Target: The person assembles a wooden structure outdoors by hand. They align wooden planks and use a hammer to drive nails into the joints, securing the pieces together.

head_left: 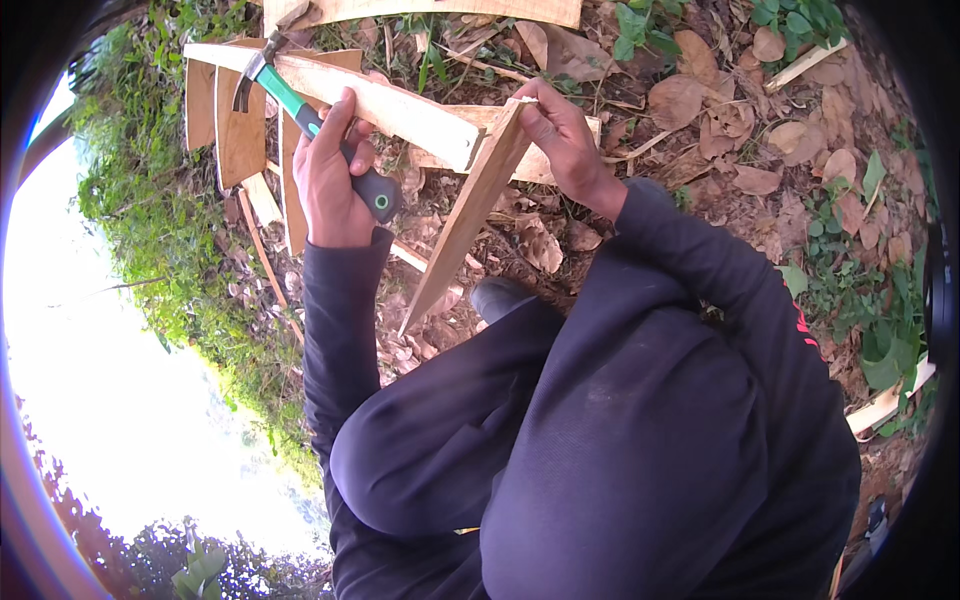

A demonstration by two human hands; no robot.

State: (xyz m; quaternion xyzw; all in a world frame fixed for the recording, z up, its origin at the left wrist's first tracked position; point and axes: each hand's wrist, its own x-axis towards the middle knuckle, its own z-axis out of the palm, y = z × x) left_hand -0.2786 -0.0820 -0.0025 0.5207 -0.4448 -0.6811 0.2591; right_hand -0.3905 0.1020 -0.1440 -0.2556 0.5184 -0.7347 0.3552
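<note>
My left hand (330,185) is shut on the black grip of a claw hammer (292,98) with a green and black handle. Its steel head points up and to the left, over a long pale wooden plank (405,112) that lies crosswise. My right hand (562,135) pinches the top end of a narrower slanted plank (460,230), which meets the end of the long plank. Whether a nail sits between those fingers I cannot tell. Both arms are in dark sleeves.
More wooden boards (240,135) lie under and behind the long plank, and another (450,10) lies at the top edge. Dry brown leaves (740,125) cover the ground. Green weeds (150,200) grow at the left. A dark shoe (500,296) rests by the slanted plank's lower end.
</note>
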